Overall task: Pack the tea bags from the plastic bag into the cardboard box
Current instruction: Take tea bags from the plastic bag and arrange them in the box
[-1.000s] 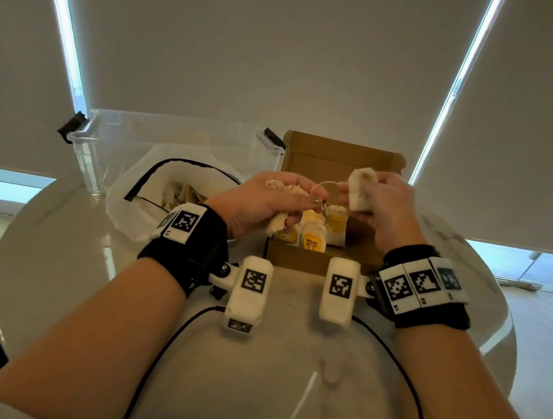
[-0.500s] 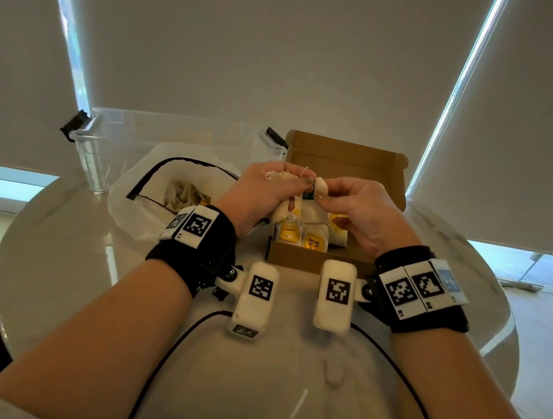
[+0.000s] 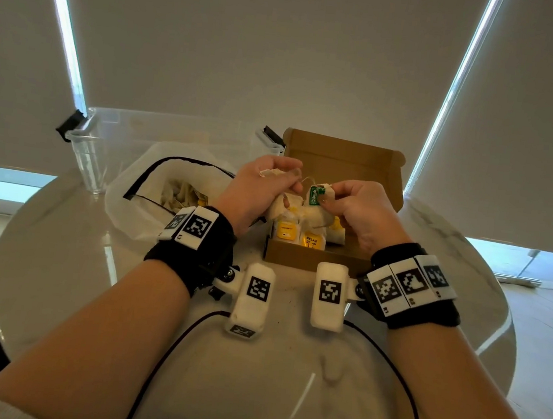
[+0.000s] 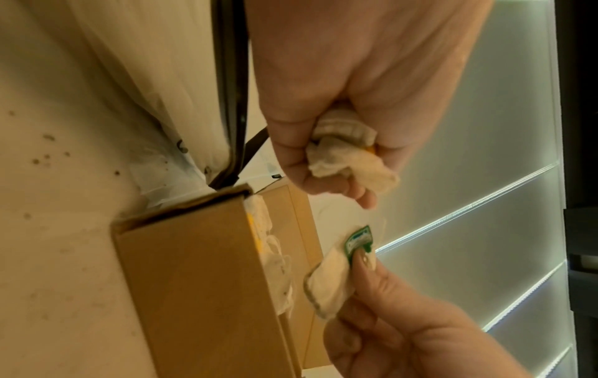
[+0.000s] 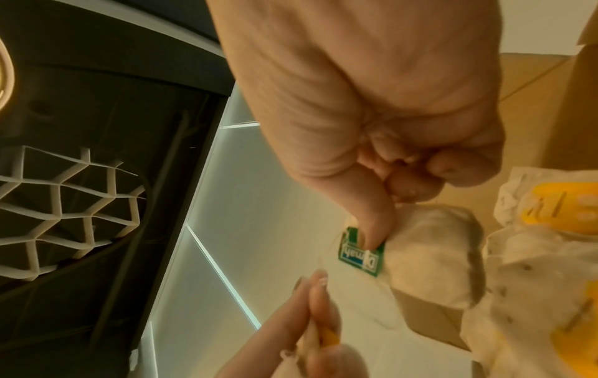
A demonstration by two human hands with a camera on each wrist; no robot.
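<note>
Two hands hover over the open cardboard box (image 3: 314, 260). The right hand (image 3: 359, 212) pinches a tea bag (image 4: 328, 284) and its green tag (image 3: 314, 195) between thumb and fingertips, the bag hanging lengthwise down toward the box, directly beneath. The left hand (image 3: 264, 187), fingers curled, grips a crumpled bunch of tea bags (image 4: 349, 158), a thin string running between both hands. More tea bags remain in the plastic bag (image 3: 152, 195), left of the box. The right hand's bag looks nearest to being lowered in.
</note>
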